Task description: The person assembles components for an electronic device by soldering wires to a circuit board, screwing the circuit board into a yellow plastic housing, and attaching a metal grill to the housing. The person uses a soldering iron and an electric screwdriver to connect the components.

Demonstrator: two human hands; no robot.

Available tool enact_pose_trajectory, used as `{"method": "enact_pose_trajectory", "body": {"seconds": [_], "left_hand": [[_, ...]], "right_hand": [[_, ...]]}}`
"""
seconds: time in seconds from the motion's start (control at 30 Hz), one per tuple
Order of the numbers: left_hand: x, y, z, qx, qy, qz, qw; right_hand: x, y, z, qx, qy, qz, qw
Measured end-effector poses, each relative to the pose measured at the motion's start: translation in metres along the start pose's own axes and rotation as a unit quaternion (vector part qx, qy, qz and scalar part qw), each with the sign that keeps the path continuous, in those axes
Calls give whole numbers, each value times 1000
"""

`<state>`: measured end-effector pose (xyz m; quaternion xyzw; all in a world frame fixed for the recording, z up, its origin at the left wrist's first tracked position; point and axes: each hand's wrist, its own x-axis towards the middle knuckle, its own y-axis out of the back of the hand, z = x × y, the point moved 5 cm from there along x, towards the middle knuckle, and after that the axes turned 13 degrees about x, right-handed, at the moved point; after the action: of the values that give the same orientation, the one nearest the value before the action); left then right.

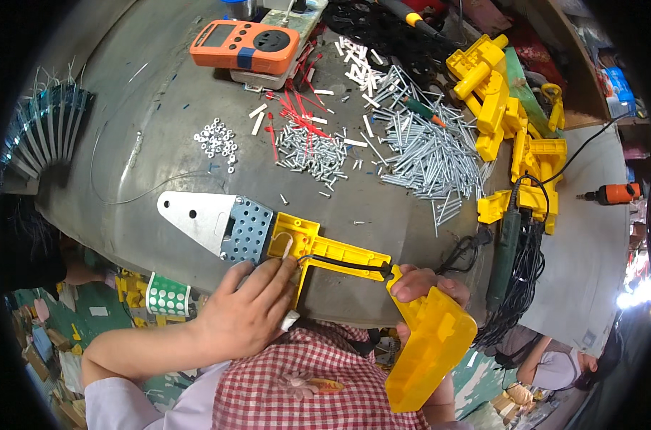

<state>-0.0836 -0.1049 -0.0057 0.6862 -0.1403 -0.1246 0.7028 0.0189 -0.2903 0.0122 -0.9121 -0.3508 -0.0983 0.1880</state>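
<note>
On the bench in front of me lies a yellow plastic handle housing (343,252), its open inside facing up. A black cable (347,265) runs along it, with thin wires at its left end. Joined to the housing's left end are a perforated metal guard (250,231) and a pointed silver plate (196,218) with holes. My left hand (257,304) is closed at the housing's lower edge, fingertips by the wires; its thumb is mostly hidden. My right hand (433,285) grips a yellow plastic cover (433,344), held tilted at the housing's right end.
Nuts (216,140), short screws (311,154) and long screws (429,150) lie in piles beyond the housing. An orange meter (245,45) stands at the back. Yellow plastic parts (494,100), a green soldering iron (504,251) and black cables (520,279) crowd the right. Another person (554,365) is at lower right.
</note>
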Motion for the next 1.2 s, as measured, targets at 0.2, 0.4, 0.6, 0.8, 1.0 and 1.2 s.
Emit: {"method": "enact_pose_trajectory", "body": {"seconds": [0.2, 0.4, 0.6, 0.8, 1.0, 1.2], "left_hand": [[2, -4, 1, 3, 2, 17, 1000], [-3, -3, 0, 30, -5, 31, 999], [-26, -9, -17, 1, -104, 35, 994], [5, 31, -50, -158, 17, 155, 975], [18, -1, -58, -140, 95, 90, 981], [35, 3, -64, -125, 99, -22, 987]], "right_hand": [[3, -2, -2, -56, 18, 28, 998], [-2, -3, 16, -31, 23, -37, 999], [20, -38, 49, -591, -13, -96, 801], [17, -43, 58, -642, -37, -81, 762], [38, -29, 39, -574, -150, -204, 779], [36, -25, 47, -578, -165, -212, 771]]}}
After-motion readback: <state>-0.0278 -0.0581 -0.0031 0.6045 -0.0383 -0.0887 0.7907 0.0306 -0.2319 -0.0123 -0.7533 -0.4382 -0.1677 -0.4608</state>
